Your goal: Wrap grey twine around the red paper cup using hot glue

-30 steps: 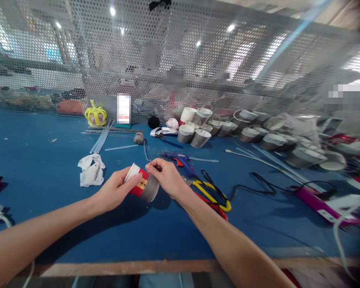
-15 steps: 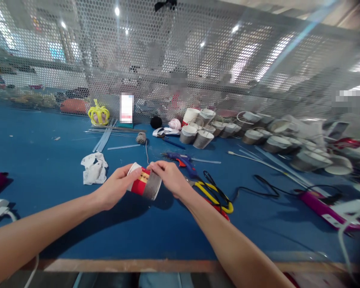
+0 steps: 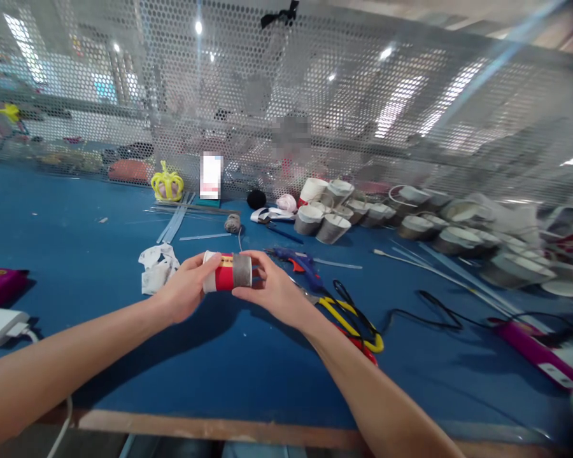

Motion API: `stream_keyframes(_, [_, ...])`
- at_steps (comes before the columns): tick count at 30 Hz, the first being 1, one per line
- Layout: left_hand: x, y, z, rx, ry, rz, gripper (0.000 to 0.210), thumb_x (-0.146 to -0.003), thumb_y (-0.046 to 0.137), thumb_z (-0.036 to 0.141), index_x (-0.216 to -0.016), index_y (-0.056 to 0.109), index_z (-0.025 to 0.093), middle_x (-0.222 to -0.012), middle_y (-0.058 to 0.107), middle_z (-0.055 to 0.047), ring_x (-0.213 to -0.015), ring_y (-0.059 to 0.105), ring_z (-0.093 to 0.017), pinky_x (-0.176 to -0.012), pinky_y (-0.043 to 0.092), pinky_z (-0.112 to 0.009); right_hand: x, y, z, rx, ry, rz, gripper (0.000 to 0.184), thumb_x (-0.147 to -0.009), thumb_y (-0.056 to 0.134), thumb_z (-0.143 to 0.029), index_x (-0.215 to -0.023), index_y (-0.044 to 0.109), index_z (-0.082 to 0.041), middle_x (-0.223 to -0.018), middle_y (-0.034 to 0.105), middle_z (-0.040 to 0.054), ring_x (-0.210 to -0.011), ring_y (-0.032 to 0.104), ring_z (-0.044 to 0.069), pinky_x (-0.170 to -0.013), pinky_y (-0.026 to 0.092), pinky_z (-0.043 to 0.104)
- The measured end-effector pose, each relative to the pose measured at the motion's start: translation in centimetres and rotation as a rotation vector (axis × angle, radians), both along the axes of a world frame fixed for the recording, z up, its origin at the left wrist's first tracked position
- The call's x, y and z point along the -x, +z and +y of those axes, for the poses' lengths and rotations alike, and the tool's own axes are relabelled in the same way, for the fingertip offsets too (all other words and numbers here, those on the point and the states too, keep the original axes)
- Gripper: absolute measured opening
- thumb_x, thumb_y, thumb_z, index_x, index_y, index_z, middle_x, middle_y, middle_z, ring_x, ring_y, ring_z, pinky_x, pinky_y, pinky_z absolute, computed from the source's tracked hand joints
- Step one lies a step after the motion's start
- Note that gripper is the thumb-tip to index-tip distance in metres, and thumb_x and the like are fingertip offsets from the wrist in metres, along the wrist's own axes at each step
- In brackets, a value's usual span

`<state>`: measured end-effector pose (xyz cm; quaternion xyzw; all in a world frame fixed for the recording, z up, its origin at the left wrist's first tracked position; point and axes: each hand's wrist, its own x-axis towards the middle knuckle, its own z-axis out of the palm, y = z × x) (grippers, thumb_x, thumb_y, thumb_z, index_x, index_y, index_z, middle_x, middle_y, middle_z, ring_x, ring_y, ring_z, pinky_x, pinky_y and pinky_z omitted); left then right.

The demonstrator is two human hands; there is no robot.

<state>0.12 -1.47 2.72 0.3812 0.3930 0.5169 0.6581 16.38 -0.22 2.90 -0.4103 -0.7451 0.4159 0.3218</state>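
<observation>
A paper cup (image 3: 225, 278) with a red band lies on its side in the air above the blue table. Grey yarn (image 3: 242, 271) is wound around its right end, and a strand runs back to a small ball of grey yarn (image 3: 232, 222). My left hand (image 3: 187, 287) is closed around the cup's white left end, thumb on the upper side. Around the yarn-covered end curls my right hand (image 3: 275, 286), thumb below and fingers above and behind. Some right fingertips are hidden by the cup. Crumpled white paper (image 3: 158, 267) lies beside my left hand.
Right of my hands lie a blue glue gun (image 3: 302, 264) and yellow-and-red-handled pliers (image 3: 351, 321) with a black cord across them. Several grey-wrapped cups (image 3: 333, 229) stand at the back right. A perforated metal screen (image 3: 248, 95) closes the far side. A phone (image 3: 211, 177) stands before it.
The cup has turned from tilted to nearly level. My right hand has opened from a pinch at the yarn on its upper edge and now spans the cup's right end.
</observation>
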Motion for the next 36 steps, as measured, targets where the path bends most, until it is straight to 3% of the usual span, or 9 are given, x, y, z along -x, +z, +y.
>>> stream_keyframes(4, [0.2, -0.2, -0.4, -0.274, -0.062, 0.099, 0.022, -0.072, 0.055, 0.029, -0.088, 0.059, 0.014, -0.078, 0.062, -0.002, -0.070, 0.053, -0.011, -0.068, 0.041, -0.021, -0.4, 0.8, 0.1, 0.085, 0.072, 0.104, 0.050, -0.065, 0.063, -0.029, -0.107, 0.037, -0.022, -0.108, 0.048, 0.0065, -0.087, 0.054, 0.016, -0.071, 0.047, 0.031])
stream_keyframes(7, [0.5, -0.2, -0.2, -0.351, -0.102, 0.141, 0.025, -0.074, 0.053, 0.031, -0.091, 0.059, 0.014, -0.082, 0.064, -0.003, -0.075, 0.055, -0.014, -0.072, 0.040, -0.025, -0.9, 1.3, 0.3, 0.170, 0.068, 0.185, 0.043, -0.068, 0.060, -0.030, -0.105, 0.040, -0.022, -0.107, 0.050, 0.0066, -0.088, 0.053, 0.017, -0.070, 0.048, 0.032])
stream_keyframes(13, [1.2, -0.2, 1.3, -0.251, 0.040, -0.117, 0.026, -0.077, 0.045, 0.035, -0.084, 0.057, 0.013, -0.074, 0.066, -0.006, -0.074, 0.058, -0.017, -0.076, 0.040, -0.032, -1.8, 1.6, 1.3, 0.139, -0.152, 0.330, 0.038, -0.070, 0.057, -0.034, -0.102, 0.042, -0.020, -0.106, 0.052, 0.0077, -0.087, 0.053, 0.017, -0.065, 0.048, 0.030])
stream_keyframes(16, [1.4, -0.4, 1.7, -0.188, 0.055, -0.088, 0.020, -0.076, 0.049, 0.031, -0.084, 0.056, 0.013, -0.070, 0.066, -0.005, -0.071, 0.058, -0.015, -0.076, 0.039, -0.030, -2.2, 1.6, 1.5, 0.097, -0.183, 0.286, 0.041, -0.069, 0.058, -0.032, -0.104, 0.040, -0.021, -0.105, 0.051, 0.0078, -0.088, 0.053, 0.017, -0.067, 0.047, 0.031])
stream_keyframes(20, [1.2, -0.3, 1.7, -0.197, 0.106, 0.017, 0.014, -0.068, 0.060, 0.025, -0.075, 0.056, 0.013, -0.066, 0.062, -0.001, -0.067, 0.055, -0.011, -0.070, 0.039, -0.023, -1.8, 1.6, 0.9, -0.050, -0.113, 0.080, 0.046, -0.066, 0.061, -0.027, -0.105, 0.038, -0.021, -0.100, 0.051, 0.0057, -0.084, 0.053, 0.016, -0.072, 0.045, 0.032])
stream_keyframes(25, [0.9, 0.1, 1.2, -0.113, -0.135, 0.006, 0.030, -0.072, 0.053, 0.039, -0.074, 0.058, 0.010, -0.064, 0.059, -0.004, -0.057, 0.052, -0.012, -0.057, 0.039, -0.023, -0.4, 0.9, -0.3, -0.247, -0.009, -0.087, 0.044, -0.066, 0.059, -0.021, -0.105, 0.039, -0.021, -0.106, 0.047, 0.0065, -0.093, 0.049, 0.018, -0.080, 0.042, 0.034])
stream_keyframes(28, [0.8, -0.2, 0.8, -0.122, -0.146, 0.103, 0.029, -0.069, 0.057, 0.038, -0.075, 0.058, 0.010, -0.061, 0.056, -0.002, -0.054, 0.049, -0.010, -0.053, 0.037, -0.021, 0.1, 0.6, -0.6, -0.328, 0.057, -0.114, 0.042, -0.068, 0.059, -0.025, -0.106, 0.040, -0.021, -0.107, 0.046, 0.0074, -0.100, 0.045, 0.020, -0.086, 0.038, 0.036])
stream_keyframes(32, [0.8, -0.6, 0.4, -0.199, -0.153, 0.231, 0.028, -0.067, 0.058, 0.039, -0.075, 0.059, 0.012, -0.062, 0.056, 0.000, -0.057, 0.049, -0.010, -0.056, 0.038, -0.021, 0.3, 0.7, -0.6, -0.370, 0.116, -0.066, 0.029, -0.081, 0.042, -0.032, -0.107, 0.044, -0.019, -0.108, 0.048, 0.0085, -0.102, 0.045, 0.017, -0.089, 0.035, 0.034])
stream_keyframes(36, [0.6, -0.7, 0.1, -0.217, -0.167, 0.309, 0.026, -0.064, 0.061, 0.036, -0.078, 0.058, 0.013, -0.066, 0.057, 0.000, -0.059, 0.049, -0.011, -0.059, 0.039, -0.021, 0.4, 0.8, -0.9, -0.291, 0.121, -0.015, 0.038, -0.087, 0.022, -0.038, -0.108, 0.049, -0.021, -0.115, 0.048, 0.0069, -0.109, 0.041, 0.017, -0.095, 0.028, 0.036])
